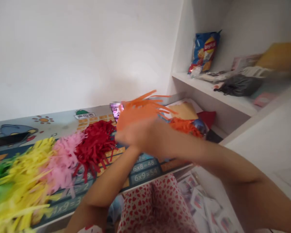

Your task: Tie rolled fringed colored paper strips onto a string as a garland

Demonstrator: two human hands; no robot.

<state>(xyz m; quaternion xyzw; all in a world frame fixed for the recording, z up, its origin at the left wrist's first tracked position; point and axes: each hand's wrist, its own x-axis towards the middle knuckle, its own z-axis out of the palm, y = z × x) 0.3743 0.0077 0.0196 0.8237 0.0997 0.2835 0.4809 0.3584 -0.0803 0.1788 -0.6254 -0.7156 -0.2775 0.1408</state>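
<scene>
Orange fringed paper (138, 115) stands up from my two hands above the table, its cut strips spreading to the upper right. My right hand (145, 134) is closed around its lower part, blurred by motion. Just behind it, at the base of the same paper, is my left hand (122, 137); it is mostly covered by the right, so its fingers do not show. To the left on the table lie fringed paper bunches: dark red (95, 142), pink (63, 161), yellow (26, 184) and green (0, 181). Orange-red fringed paper (186, 126) rests to the right, behind my right forearm.
A printed mat with times tables (145, 174) covers the table against a white wall. A lit phone (116, 110) leans at the back; a dark phone (11, 139) lies far left. At the right, a shelf (215, 94) holds a chip bag (205, 51) and a black pouch (242, 84).
</scene>
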